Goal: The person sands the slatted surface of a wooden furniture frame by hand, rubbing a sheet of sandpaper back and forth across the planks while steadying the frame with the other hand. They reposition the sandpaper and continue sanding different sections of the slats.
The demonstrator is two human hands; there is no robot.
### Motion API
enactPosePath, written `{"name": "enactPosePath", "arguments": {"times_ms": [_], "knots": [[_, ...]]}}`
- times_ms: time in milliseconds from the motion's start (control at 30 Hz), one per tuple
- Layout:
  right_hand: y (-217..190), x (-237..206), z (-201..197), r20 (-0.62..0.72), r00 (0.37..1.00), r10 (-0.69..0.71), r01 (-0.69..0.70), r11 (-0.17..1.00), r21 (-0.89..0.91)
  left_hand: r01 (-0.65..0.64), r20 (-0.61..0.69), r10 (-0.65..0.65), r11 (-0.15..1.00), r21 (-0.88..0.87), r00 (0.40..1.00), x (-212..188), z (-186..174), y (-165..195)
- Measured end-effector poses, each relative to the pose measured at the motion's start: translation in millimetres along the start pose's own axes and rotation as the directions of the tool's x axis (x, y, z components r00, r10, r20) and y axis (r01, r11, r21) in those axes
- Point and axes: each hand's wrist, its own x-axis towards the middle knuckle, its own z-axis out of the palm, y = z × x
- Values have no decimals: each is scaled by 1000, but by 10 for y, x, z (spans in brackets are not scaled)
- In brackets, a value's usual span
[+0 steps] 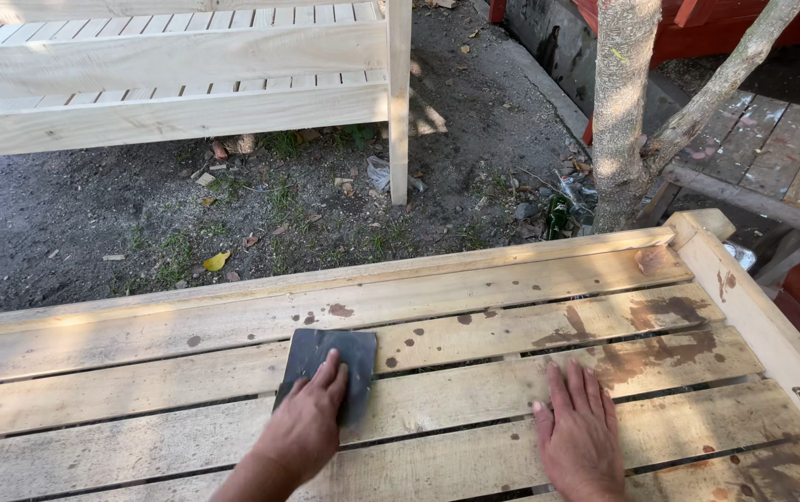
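While the right hand lies flat, left fingers press flat atop the sandpaper.

No packages, labels, signs or screens show in this view.

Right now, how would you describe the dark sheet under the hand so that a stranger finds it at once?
Start at the slatted wooden surface in the foreground, stained with brown spots. Left of its middle, the left hand presses flat on the sandpaper sheet. It is the only dark grey, roughly square thing on the pale boards.
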Motion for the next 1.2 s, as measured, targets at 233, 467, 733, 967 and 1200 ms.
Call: {"name": "enactPosePath", "arguments": {"times_ms": [233,467,733,967,1200], "knots": [[-146,-13,33,203,970,131,-107,986,-128,-94,-38,89,977,-192,995,763,423,972],[-147,0,-151,231,963,139,-136,990,-29,-296,-171,257,917,-267,951,1281,519,1780],[-198,-20,-105,219,967,131,-118,991,-70,303,-99,-301,953,4,948,440,339,281],[-210,19,-174,290,945,150,-132,988,-83,-104,-94,83,963,-247,992,1369,689,1734],[-181,24,-160,343,926,158,-123,985,-122,145,-229,-178,977,-154,957,557,517,26]]}}
